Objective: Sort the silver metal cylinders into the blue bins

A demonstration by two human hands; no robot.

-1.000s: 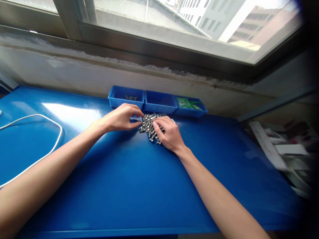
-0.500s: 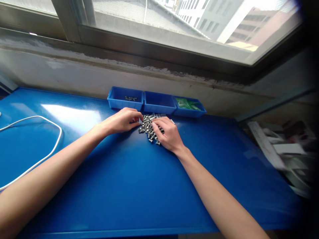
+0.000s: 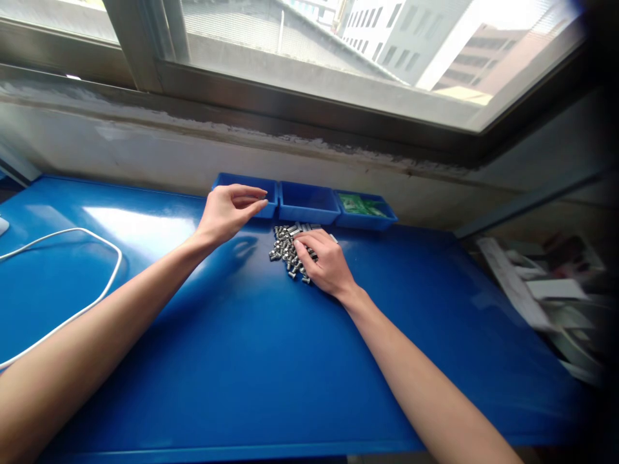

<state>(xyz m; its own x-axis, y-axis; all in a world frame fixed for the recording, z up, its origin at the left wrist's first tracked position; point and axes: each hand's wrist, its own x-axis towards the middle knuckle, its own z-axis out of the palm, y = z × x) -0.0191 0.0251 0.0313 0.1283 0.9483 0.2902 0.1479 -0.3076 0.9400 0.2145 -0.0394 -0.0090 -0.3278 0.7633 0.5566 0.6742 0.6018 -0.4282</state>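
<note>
A heap of small shiny metal bolts (image 3: 283,247) lies on the blue table in front of the bins. My left hand (image 3: 229,209) is raised over the front of the left blue bin (image 3: 271,205). Its thumb and fingers come together in a pinch, with a tiny dark bit at the tips that is too small to name. My right hand (image 3: 329,261) rests on the right side of the heap, fingers curled over it and thumb close to the index finger. What lies under those fingers is hidden.
Beside the left bin stand a middle blue bin (image 3: 309,209) and a right one (image 3: 367,222) holding green-and-white packets (image 3: 360,203). A white cable (image 3: 116,258) curves across the left of the table (image 3: 251,374). Behind are a wall and window; blurred items sit at right.
My left hand has risen from the left edge of the heap, moving up and left to the left bin. My right hand stays at the heap.
</note>
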